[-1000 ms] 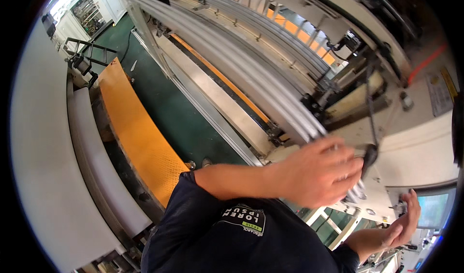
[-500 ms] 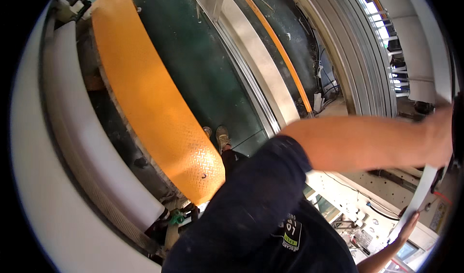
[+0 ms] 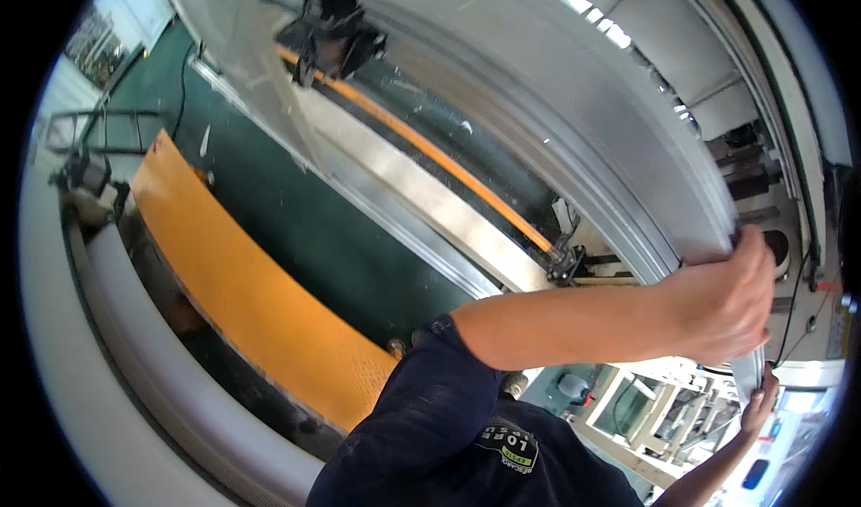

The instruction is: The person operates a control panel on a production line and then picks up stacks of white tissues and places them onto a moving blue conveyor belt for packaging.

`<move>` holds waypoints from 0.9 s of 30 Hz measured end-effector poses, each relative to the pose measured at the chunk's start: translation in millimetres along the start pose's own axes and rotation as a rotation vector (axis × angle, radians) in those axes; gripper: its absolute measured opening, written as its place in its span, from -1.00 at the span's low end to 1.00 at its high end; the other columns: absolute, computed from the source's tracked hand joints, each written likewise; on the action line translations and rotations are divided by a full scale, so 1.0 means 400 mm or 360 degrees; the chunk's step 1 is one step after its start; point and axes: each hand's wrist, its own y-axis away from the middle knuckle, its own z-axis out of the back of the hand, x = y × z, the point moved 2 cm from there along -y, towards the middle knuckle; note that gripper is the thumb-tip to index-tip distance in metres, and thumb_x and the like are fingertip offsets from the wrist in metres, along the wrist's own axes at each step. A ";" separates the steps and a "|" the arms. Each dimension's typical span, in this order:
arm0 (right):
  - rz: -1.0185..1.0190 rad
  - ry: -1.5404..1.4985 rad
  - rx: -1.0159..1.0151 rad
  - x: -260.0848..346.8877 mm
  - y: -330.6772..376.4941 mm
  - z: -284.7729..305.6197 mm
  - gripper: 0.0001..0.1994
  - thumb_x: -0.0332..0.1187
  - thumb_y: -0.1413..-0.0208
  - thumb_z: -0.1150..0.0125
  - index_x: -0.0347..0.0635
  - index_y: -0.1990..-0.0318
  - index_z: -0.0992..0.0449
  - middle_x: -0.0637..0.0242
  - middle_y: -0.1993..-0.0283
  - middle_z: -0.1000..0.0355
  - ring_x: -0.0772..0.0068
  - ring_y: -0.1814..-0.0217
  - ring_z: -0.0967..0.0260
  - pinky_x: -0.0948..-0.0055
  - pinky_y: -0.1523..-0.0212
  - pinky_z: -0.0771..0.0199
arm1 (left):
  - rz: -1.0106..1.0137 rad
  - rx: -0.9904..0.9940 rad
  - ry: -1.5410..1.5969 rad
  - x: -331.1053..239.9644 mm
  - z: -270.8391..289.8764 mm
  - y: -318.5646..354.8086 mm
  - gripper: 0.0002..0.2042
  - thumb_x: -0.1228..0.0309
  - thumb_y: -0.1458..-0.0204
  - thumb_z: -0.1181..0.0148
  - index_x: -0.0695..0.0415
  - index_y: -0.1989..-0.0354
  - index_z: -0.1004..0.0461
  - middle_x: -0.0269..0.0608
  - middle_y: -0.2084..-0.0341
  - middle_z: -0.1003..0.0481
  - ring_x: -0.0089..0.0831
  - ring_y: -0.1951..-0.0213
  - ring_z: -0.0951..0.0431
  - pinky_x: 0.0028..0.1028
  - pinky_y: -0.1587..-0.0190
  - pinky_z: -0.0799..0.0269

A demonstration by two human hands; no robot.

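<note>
My left arm, in a dark sleeve, reaches across to the right side. My left hand (image 3: 731, 301) is closed, its fingers curled round a long pale grey strip (image 3: 747, 377) that looks like a flat metal profile. Below it, my right hand (image 3: 760, 404) grips the same strip near its lower end, fingers wrapped over the edge. Beyond my left hand a wide grey metal surface (image 3: 619, 121) runs up and left, smeared by motion. Whether the strip joins it, I cannot tell.
An orange tread plate (image 3: 260, 283) slopes along the left, beside a long white roller (image 3: 179, 345). A pale beam (image 3: 413, 193) and an orange bar (image 3: 430, 152) cross the green floor (image 3: 269, 202). A black bracket (image 3: 332, 31) hangs at the top. A cream frame (image 3: 637, 417) stands lower right.
My view has turned, bringing the black bracket and more of the far floor into sight. Both hands stay on the strip; my left hand now shows lower and farther left, closer to my right.
</note>
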 end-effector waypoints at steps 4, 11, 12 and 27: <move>-0.0001 0.0115 -0.0036 0.095 0.004 -0.022 0.03 0.58 -0.13 0.35 -0.38 -0.15 -0.39 0.02 0.01 -0.36 0.08 -0.02 -0.29 0.18 -0.06 -0.25 | 0.0095 0.0016 0.0025 0.025 0.018 -0.028 -0.51 -0.04 -0.08 -0.02 0.19 0.55 -0.55 -0.17 0.55 -0.50 -0.26 0.36 -0.52 -0.26 0.08 -0.39; -0.0042 -0.0057 0.0131 0.279 -0.042 -0.008 0.00 0.65 -0.02 0.32 -0.34 0.24 -0.42 0.12 0.34 -0.25 0.14 0.27 -0.19 0.20 0.18 -0.17 | -0.0093 0.0180 -0.0106 0.046 0.006 -0.056 -0.52 0.05 -0.26 0.21 0.05 0.49 -0.56 -0.36 0.57 -0.53 -0.51 0.44 -0.52 -0.54 0.28 -0.33; -0.0010 -0.0125 0.0262 0.285 -0.054 -0.001 -0.02 0.63 -0.03 0.30 -0.36 0.23 -0.42 0.12 0.35 -0.25 0.15 0.27 -0.18 0.21 0.17 -0.18 | -0.0080 0.0184 -0.0157 0.045 0.017 -0.052 -0.51 0.00 -0.28 0.22 0.00 0.50 -0.56 -0.41 0.58 -0.53 -0.54 0.45 -0.52 -0.55 0.28 -0.33; -0.0275 -0.0071 -0.0523 0.446 -0.115 -0.021 0.03 0.75 0.14 0.42 -0.27 0.53 -0.35 0.15 0.53 -0.30 0.08 0.38 -0.30 0.19 0.17 -0.28 | 0.0025 0.0285 -0.0288 0.016 -0.004 -0.046 -0.34 -0.13 -0.34 0.48 -0.07 0.47 -0.57 -0.41 0.67 -0.50 -0.49 0.57 -0.51 -0.45 0.38 -0.26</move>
